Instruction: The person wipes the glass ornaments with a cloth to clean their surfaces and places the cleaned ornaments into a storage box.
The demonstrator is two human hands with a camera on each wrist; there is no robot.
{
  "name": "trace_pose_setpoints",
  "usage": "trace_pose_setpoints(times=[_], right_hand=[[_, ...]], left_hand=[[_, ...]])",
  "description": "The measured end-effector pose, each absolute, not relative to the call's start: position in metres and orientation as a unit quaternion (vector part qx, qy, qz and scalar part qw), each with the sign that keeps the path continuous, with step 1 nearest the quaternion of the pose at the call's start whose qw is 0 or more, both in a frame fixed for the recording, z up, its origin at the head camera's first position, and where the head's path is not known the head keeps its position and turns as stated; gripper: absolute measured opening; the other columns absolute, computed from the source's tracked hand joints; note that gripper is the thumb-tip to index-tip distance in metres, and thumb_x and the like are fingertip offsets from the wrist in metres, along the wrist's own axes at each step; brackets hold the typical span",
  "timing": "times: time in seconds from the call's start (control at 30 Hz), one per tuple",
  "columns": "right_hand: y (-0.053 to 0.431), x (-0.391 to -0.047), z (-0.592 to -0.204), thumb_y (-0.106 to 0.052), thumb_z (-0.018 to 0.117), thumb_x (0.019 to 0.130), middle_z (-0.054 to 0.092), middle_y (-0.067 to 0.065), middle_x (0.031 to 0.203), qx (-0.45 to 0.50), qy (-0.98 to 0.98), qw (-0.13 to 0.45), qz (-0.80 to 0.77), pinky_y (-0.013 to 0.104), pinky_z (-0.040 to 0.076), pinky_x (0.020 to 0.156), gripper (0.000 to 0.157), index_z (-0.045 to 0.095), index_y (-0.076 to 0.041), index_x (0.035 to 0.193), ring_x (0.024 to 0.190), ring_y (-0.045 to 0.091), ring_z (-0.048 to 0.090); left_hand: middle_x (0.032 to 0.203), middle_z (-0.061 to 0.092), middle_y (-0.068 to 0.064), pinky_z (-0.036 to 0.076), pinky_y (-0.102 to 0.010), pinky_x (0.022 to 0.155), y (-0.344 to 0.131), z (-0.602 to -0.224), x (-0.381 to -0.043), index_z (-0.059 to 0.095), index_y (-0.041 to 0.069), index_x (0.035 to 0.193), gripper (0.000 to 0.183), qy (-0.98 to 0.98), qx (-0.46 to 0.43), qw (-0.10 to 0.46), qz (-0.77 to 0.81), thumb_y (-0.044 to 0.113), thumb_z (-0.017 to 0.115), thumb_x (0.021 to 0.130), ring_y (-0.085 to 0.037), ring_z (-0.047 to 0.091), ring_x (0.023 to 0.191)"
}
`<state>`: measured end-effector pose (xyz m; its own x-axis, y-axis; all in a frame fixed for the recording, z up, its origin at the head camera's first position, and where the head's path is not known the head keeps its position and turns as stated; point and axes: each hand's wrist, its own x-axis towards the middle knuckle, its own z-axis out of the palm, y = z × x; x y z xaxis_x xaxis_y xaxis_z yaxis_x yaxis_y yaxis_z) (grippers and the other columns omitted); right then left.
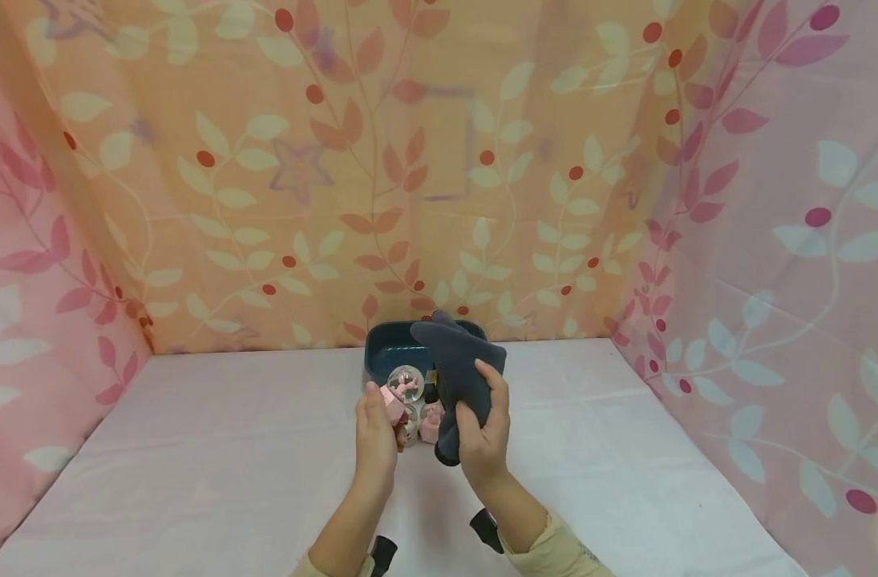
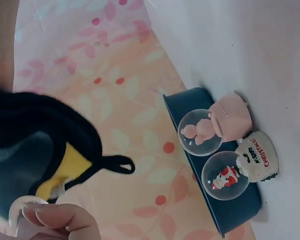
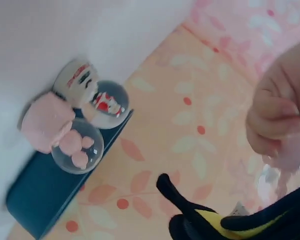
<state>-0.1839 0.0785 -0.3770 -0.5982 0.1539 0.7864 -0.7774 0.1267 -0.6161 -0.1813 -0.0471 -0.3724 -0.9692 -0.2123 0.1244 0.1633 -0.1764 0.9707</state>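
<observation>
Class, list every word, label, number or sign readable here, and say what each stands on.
"MERRY CHRISTMAS": on the white base of a standing globe.
Faint marks on the standing pink base: too blurred to read.
What looks like a tag by the dark cloth: too blurred to read.
No readable numbers.

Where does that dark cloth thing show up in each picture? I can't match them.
Head view: the dark cloth thing is just right of centre, gripped by the right hand.
Left wrist view: at the left edge, around mid-height, cut off by the frame.
Right wrist view: in the bottom right, also cut off.
Shared landmark: the blue tray, visible in all three.
</observation>
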Motion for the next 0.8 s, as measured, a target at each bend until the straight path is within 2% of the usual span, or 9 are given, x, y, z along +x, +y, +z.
trace_pose_setpoints(times=[0.1,0.17,0.2,0.33,0.4,0.47,0.63,0.7,0.8], right_hand=[[0.074,-0.188,-0.381,0.018,0.045,0.076,0.053,0.024,0.107,0.328,-0.640,0.442,0.536,0.028,0.050,0.066,0.055,0.043,0.003,0.129,0.079,0.025,0.056],[0.071,-0.192,-0.384,0.015,0.048,0.073,0.054,0.025,0.103,0.374,-0.637,0.470,0.484,0.032,0.049,0.067,0.056,0.046,0.002,0.127,0.078,0.027,0.055],[0.071,-0.194,-0.385,0.012,0.049,0.074,0.055,0.025,0.105,0.391,-0.639,0.476,0.460,0.034,0.049,0.071,0.055,0.047,0.001,0.127,0.083,0.029,0.056],[0.068,-0.201,-0.388,-0.002,0.048,0.086,0.061,0.025,0.111,0.438,-0.654,0.502,0.360,0.045,0.047,0.088,0.040,0.050,-0.002,0.125,0.103,0.037,0.053],[0.067,-0.203,-0.388,-0.007,0.045,0.089,0.065,0.021,0.107,0.441,-0.659,0.514,0.327,0.048,0.046,0.090,0.035,0.051,-0.003,0.124,0.107,0.038,0.053],[0.067,-0.205,-0.389,-0.006,0.045,0.088,0.066,0.020,0.105,0.440,-0.658,0.523,0.315,0.050,0.046,0.089,0.036,0.052,-0.002,0.123,0.107,0.039,0.054],[0.069,-0.204,-0.386,0.005,0.050,0.075,0.061,0.023,0.109,0.408,-0.664,0.501,0.377,0.043,0.049,0.082,0.047,0.053,0.000,0.122,0.099,0.036,0.056],[0.070,-0.203,-0.385,0.009,0.051,0.073,0.058,0.023,0.108,0.383,-0.669,0.479,0.420,0.037,0.050,0.075,0.050,0.053,-0.001,0.122,0.091,0.032,0.056],[0.072,-0.200,-0.383,0.013,0.051,0.073,0.059,0.022,0.105,0.345,-0.674,0.437,0.485,0.031,0.049,0.062,0.052,0.052,-0.001,0.123,0.075,0.026,0.057]], left_hand=[[0.066,0.042,-0.003,0.030,-0.021,0.044,-0.044,-0.372,-0.181,0.042,0.002,0.091,0.042,-0.620,0.007,0.123,-0.774,0.037,0.024,0.107,-0.008,0.035,0.045],[0.063,0.041,-0.004,0.030,-0.020,0.043,-0.043,-0.372,-0.181,0.043,-0.004,0.087,0.049,-0.618,-0.012,0.130,-0.775,0.035,0.023,0.108,-0.009,0.034,0.043],[0.061,0.042,-0.006,0.030,-0.021,0.042,-0.042,-0.372,-0.181,0.044,-0.007,0.085,0.052,-0.617,-0.021,0.133,-0.775,0.035,0.023,0.108,-0.010,0.034,0.042],[0.062,0.043,-0.005,0.032,-0.022,0.045,-0.041,-0.372,-0.180,0.043,-0.006,0.092,0.050,-0.627,-0.011,0.126,-0.769,0.036,0.021,0.108,-0.011,0.036,0.045],[0.067,0.043,-0.004,0.034,-0.023,0.047,-0.040,-0.372,-0.178,0.039,0.000,0.102,0.041,-0.633,0.004,0.114,-0.766,0.036,0.020,0.108,-0.011,0.038,0.048],[0.069,0.043,-0.002,0.035,-0.023,0.048,-0.039,-0.373,-0.177,0.037,0.004,0.104,0.036,-0.640,0.009,0.102,-0.762,0.035,0.020,0.108,-0.010,0.039,0.049],[0.054,0.043,-0.003,0.034,-0.021,0.042,-0.039,-0.378,-0.181,0.046,-0.004,0.076,0.054,-0.630,-0.064,0.115,-0.765,0.030,0.021,0.109,-0.009,0.038,0.041],[0.052,0.043,-0.002,0.033,-0.021,0.040,-0.040,-0.379,-0.182,0.048,-0.007,0.071,0.058,-0.624,-0.095,0.123,-0.766,0.029,0.022,0.109,-0.009,0.037,0.040],[0.052,0.044,-0.002,0.034,-0.021,0.040,-0.042,-0.381,-0.181,0.050,-0.010,0.076,0.057,-0.628,-0.115,0.125,-0.760,0.028,0.022,0.109,-0.008,0.037,0.040]])
